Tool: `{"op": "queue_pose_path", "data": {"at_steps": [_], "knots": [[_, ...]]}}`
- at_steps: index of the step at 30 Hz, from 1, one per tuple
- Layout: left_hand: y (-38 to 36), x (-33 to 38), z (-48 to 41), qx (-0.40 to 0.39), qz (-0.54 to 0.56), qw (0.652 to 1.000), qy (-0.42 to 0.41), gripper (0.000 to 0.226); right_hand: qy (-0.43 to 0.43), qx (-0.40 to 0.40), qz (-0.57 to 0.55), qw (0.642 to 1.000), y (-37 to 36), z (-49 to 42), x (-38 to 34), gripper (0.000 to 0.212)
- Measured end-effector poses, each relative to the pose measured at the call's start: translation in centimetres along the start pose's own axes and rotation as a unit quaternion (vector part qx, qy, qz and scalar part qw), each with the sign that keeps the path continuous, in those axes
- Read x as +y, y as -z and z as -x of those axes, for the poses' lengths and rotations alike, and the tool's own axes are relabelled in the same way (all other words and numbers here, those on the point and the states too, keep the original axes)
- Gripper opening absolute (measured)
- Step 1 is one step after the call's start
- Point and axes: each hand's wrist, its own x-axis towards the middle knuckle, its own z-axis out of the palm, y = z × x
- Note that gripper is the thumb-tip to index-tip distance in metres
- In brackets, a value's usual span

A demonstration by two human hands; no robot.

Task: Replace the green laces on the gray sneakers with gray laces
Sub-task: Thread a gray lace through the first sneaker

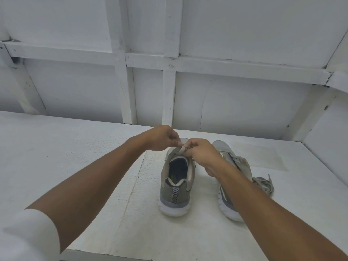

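Two gray sneakers stand side by side on the white table, heels toward me. Over the tongue of the left sneaker [176, 187], my left hand [162, 137] and my right hand [202, 154] meet, and both pinch a pale lace [183, 147] between their fingertips. The eyelets of this shoe are hidden under my hands. My right forearm covers much of the right sneaker [233, 161]. A loose bundle of gray lace [264, 183] lies on the table just right of that shoe.
The white table [75, 147] has a seam running from the shoes toward the front edge. A white panelled wall [169, 81] rises right behind it, and a side wall closes in at the right.
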Motion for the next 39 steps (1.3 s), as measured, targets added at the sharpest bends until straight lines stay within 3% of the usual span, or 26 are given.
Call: {"op": "queue_pose_path", "data": {"at_steps": [2,4,7,9,12,14,17,20,25,27,29,32,36,39], "knots": [[-0.2,0.0,0.1,-0.006,0.007,1.000,0.010,0.024,0.036,0.041,0.010,0.998,-0.2,0.1,0.3,0.008],[-0.4,-0.1,0.1,-0.007,0.021,1.000,0.021,0.023,0.093,0.091,0.054,0.990,-0.3,-0.1,0.8,0.018],[-0.4,-0.1,0.1,-0.009,0.034,0.999,0.029,0.022,0.157,0.107,0.063,0.980,-0.2,-0.2,1.1,0.010],[-0.2,-0.3,0.2,-0.013,0.031,0.999,0.035,0.028,0.152,0.104,0.021,0.983,0.1,-0.4,1.3,0.004],[0.3,-0.7,0.3,-0.018,0.025,0.999,0.042,0.031,0.114,0.138,0.020,0.984,0.9,-0.5,1.6,0.019],[0.5,-1.3,0.3,-0.017,0.002,0.999,0.046,0.029,0.090,0.156,0.077,0.981,1.6,-0.2,1.8,0.029],[0.5,-2.4,0.7,-0.022,-0.035,0.997,0.058,0.026,0.055,0.139,0.233,0.961,2.3,0.3,2.4,0.036],[0.4,-4.2,1.3,-0.039,-0.040,0.995,0.082,0.025,0.023,0.108,0.309,0.945,2.6,0.5,3.0,0.034],[0.0,-5.2,1.7,-0.041,-0.039,0.994,0.098,0.025,0.006,0.108,0.286,0.952,2.6,0.6,2.5,0.030],[-0.4,-5.1,1.7,-0.020,-0.029,0.994,0.102,0.035,0.012,0.120,0.286,0.951,2.6,0.7,2.3,0.022],[-0.6,-5.0,1.7,0.042,-0.028,0.991,0.120,0.048,0.021,0.127,0.308,0.943,2.8,1.0,2.1,0.028],[-1.2,-4.2,1.6,0.145,-0.029,0.978,0.147,0.049,0.057,0.144,0.352,0.923,3.0,1.4,2.0,0.033],[-2.9,-2.3,1.3,0.076,-0.002,0.981,0.181,0.063,0.139,0.071,0.317,0.936,2.3,1.7,1.3,0.013],[-4.1,-1.5,1.0,0.111,-0.006,0.973,0.203,0.058,0.161,0.042,0.335,0.927,1.4,2.0,1.1,0.011]]}}
